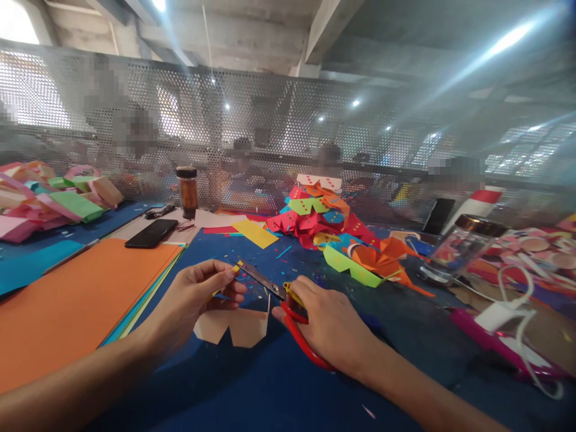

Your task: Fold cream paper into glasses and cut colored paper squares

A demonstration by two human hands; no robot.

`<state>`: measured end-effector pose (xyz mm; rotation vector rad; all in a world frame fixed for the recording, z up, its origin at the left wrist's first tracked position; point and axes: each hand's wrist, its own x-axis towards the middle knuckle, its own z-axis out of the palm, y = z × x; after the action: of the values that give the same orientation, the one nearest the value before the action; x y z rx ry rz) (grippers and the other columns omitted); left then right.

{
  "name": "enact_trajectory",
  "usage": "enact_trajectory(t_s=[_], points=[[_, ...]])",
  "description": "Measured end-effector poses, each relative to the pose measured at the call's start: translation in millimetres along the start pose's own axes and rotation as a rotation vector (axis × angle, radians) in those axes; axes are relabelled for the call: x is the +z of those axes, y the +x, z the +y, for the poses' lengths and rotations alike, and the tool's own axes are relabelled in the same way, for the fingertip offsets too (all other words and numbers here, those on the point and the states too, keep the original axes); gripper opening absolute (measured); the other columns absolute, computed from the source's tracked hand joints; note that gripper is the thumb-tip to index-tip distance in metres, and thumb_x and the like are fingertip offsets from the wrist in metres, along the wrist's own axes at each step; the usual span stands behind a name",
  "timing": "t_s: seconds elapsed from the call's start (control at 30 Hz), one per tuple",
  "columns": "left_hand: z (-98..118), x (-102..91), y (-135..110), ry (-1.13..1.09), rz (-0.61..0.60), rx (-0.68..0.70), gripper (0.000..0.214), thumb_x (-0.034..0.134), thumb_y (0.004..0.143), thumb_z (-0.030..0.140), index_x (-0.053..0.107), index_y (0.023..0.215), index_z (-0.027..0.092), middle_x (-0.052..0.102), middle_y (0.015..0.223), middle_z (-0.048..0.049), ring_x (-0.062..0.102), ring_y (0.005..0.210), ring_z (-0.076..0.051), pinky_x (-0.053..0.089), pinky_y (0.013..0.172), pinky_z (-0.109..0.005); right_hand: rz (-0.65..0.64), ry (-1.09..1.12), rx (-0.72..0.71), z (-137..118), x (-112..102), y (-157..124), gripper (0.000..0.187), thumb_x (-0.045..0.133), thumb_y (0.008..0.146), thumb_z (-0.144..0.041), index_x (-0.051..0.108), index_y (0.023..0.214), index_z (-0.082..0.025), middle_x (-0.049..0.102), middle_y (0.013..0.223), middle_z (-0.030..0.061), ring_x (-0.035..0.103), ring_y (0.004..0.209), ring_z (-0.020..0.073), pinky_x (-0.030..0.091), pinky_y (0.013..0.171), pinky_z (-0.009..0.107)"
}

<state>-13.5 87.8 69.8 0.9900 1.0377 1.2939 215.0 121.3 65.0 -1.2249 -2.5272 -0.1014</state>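
My left hand (pixel 200 294) is closed in a pinch on a small yellow paper strip (pixel 235 269), held over the blue table. My right hand (pixel 326 321) is wrapped around red-handled scissors (pixel 270 283), whose metal blades point left and reach the strip at my left fingertips. A pale peach cut paper shape (pixel 236 326) lies on the table just below and between my hands.
A stack of orange and coloured sheets (pixel 81 300) lies at the left, with a black phone (pixel 152 233) behind it. A pile of folded coloured paper pieces (pixel 324 219) sits at the centre back. A glass jar (pixel 459 249) lies at the right near a white cord. A perforated metal screen (pixel 270 138) backs the table.
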Motion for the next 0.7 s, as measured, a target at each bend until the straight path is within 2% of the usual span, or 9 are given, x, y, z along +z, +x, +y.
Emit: enact_trajectory(t_s=[0.23,0.7], points=[[0.1,-0.6,-0.3,-0.027,-0.006,0.019,0.02,0.072,0.079,0.035,0.064,0.079,0.017,0.071,0.072,-0.0027,0.064,0.064,-0.013,0.053,0.064,-0.024,0.016,-0.024,-0.013,-0.6,1.7,-0.7,0.02,0.05,0.089,-0.037,0.05,0.077,-0.021,0.059,0.077,0.0014,0.054,0.056,0.0147,0.026,0.052,0.03],[2.3,4.8,-3.7,-0.022,-0.016,-0.005,0.021,0.075,0.075,0.034,0.064,0.078,0.017,0.072,0.07,-0.0036,0.064,0.063,-0.014,0.052,0.064,-0.025,-0.005,0.108,-0.03,-7.1,-5.5,-0.7,0.028,0.053,0.09,-0.042,0.05,0.071,-0.021,0.06,0.066,0.0002,0.053,0.053,0.0126,0.03,0.049,0.028]])
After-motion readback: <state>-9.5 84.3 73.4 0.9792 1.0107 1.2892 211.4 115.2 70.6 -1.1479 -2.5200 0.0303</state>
